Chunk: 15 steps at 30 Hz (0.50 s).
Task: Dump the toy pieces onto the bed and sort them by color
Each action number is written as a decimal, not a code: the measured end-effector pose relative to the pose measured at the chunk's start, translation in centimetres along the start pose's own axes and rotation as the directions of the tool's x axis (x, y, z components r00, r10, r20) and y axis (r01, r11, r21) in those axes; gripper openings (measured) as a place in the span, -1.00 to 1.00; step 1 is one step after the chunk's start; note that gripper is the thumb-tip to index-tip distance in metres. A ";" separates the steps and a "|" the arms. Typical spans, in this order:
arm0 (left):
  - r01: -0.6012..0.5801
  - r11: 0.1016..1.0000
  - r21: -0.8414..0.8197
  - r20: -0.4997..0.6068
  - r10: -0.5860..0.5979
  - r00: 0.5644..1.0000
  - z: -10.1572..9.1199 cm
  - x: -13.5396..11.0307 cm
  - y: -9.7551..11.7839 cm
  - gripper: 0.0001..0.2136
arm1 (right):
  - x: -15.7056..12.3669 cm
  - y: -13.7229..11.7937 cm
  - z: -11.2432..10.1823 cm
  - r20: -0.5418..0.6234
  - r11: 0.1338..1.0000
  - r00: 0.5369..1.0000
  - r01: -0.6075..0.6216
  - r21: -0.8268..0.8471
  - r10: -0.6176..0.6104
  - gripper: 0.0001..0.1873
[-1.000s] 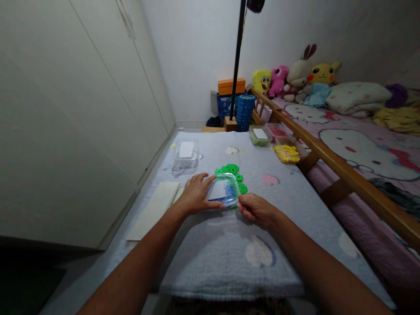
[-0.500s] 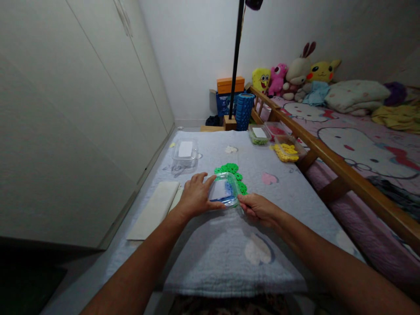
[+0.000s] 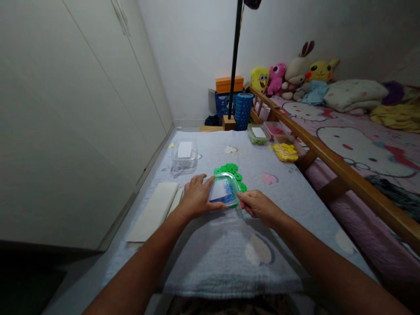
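Clear box: between my two hands (image 3: 231, 184), over the middle of the bench; I cannot tell whether its base rests on the cloth or is raised a little.
White label: on top of the box (image 3: 219, 189), with blue pieces (image 3: 228, 200) showing through the clear plastic below it.
Box rim: I judge that the step in hand is working the edge at the near right corner; whether I am pressing it down or prising it up does not show.
Near right corner: from this grip, the next move seems to call for the left hand to steady the box while the right thumb works along the edge.
Left hand: curved round the box's left side (image 3: 196, 197), thumb at the near edge, fingers spread toward the far one.
Right hand: pinching the near right corner between thumb and curled fingers (image 3: 257, 203); the box lies just to its left.
Green pieces: on the cloth just beyond the box and round its right side (image 3: 229, 168).
Pale folder: flat on the bench (image 3: 154, 212), left of my left hand.
Labelled empty-looking tub: farther off at the left (image 3: 194, 153).
Yellow-piece tub: well apart, far right (image 3: 286, 141), near the wooden bed rail (image 3: 310, 146).
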<state>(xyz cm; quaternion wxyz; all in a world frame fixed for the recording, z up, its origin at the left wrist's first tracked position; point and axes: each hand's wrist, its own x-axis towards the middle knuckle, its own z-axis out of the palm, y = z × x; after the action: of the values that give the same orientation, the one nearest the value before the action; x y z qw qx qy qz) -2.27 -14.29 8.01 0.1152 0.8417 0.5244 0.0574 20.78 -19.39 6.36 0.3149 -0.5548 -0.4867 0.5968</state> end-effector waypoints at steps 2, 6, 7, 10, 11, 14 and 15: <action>0.007 1.000 -0.012 0.016 -0.007 1.000 -0.1 0.0 0.0 -0.04 | 0.0 0.3 -0.2 0.026 0.999 0.999 0.038 0.032 -0.039 -0.55; 0.010 1.000 -0.008 0.025 -0.010 1.000 -0.3 -0.3 0.4 0.03 | 0.0 1.1 -0.4 0.041 0.982 0.994 0.090 0.166 -0.098 -0.73; 0.012 1.000 0.001 0.021 -0.012 1.000 -0.3 -0.5 0.5 0.07 | 0.0 1.2 -0.4 0.040 0.976 0.995 0.087 0.199 -0.096 -0.76; 0.022 0.999 0.035 0.006 -0.022 1.000 0.0 -0.8 1.0 0.16 | 0.0 1.2 -0.3 0.027 0.966 0.996 0.072 0.248 -0.081 -0.80; 0.024 0.999 0.045 0.000 -0.024 1.000 0.1 -0.9 1.0 0.16 | 0.0 1.2 -0.3 0.011 0.968 0.997 0.074 0.241 -0.079 -0.81; 0.012 0.998 0.057 -0.034 -0.010 0.999 0.4 -1.0 1.2 0.09 | 0.1 1.2 0.0 -0.056 0.976 0.995 0.095 0.195 -0.086 -0.82; 0.006 0.998 0.060 -0.051 -0.003 0.999 0.5 -1.0 1.2 0.06 | 0.1 1.2 0.1 -0.080 0.978 0.993 0.106 0.178 -0.093 -0.82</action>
<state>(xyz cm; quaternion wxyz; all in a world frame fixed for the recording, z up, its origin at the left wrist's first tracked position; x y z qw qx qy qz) -1.53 -15.76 7.84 0.0764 0.8419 0.5306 0.0627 20.87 -19.68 5.20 0.4107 -0.5195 -0.4457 0.6023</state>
